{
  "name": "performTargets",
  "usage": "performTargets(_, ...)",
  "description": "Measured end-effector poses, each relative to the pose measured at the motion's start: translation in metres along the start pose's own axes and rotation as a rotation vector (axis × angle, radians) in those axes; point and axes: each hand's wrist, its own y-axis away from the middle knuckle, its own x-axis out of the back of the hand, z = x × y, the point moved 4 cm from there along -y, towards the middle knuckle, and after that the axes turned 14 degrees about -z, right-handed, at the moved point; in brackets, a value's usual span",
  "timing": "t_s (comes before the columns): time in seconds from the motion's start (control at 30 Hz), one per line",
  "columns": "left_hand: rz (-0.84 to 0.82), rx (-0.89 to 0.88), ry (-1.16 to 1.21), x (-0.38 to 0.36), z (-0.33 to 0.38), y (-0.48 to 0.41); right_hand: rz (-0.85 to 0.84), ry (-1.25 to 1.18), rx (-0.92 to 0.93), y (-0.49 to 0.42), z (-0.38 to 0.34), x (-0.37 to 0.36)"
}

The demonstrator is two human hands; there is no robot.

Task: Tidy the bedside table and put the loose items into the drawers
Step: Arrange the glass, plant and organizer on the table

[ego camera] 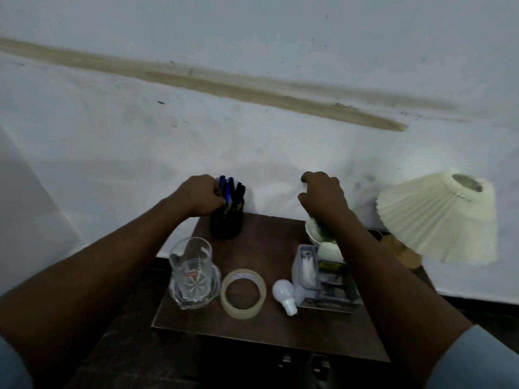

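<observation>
On the back left corner of the small dark wooden table (261, 329), one black cup (226, 224) stands upright with a bunch of pens (231, 189) in it. Their long axes run up and lean slightly right; they are too crowded to count. The left hand (200, 196) has its fingers curled round the tops of the pens.

In front of the cup, one clear glass jug (192, 273) stands mouth up. To its right, one roll of tape (243, 293) lies flat with its hole facing up. Next, one white bulb (283, 293) lies on its side with its base pointing to the near edge. One grey organiser box (298, 279) sits just beside the bulb.

Behind the box is one white pot (313, 233) with something green in it. The right hand (323, 195) hangs over it, fingers bent; I cannot tell whether it holds anything.

At far right, one lamp with a pleated cream shade (438, 217) tilts. The table stands against a white wall (252, 150) marked by a brown streak.
</observation>
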Motion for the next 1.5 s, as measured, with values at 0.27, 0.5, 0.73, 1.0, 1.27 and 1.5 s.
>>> performTargets(0.27,-0.078,-0.3,0.159,-0.031,0.116,0.017,-0.383,-0.08,-0.187,0.017,0.079,-0.017)
performTargets(0.5,-0.162,-0.058,0.404,-0.086,0.123,-0.014,-0.366,-0.159,-0.079,0.003,0.087,-0.033)
performTargets(0.73,-0.179,0.155,1.208,-0.143,0.12,-0.025,-0.307,-0.171,0.118,-0.007,0.039,-0.042)
performTargets(1.0,-0.154,0.112,1.344,-0.158,0.114,-0.028,-0.291,-0.086,0.108,-0.013,0.03,-0.05)
performTargets(1.27,-0.173,0.121,1.321,-0.157,0.112,-0.029,-0.31,-0.24,0.146,0.016,0.033,-0.003)
performTargets(1.5,-0.131,0.214,1.367,-0.155,0.123,-0.001,0.02,-0.441,0.012,0.131,0.092,0.042)
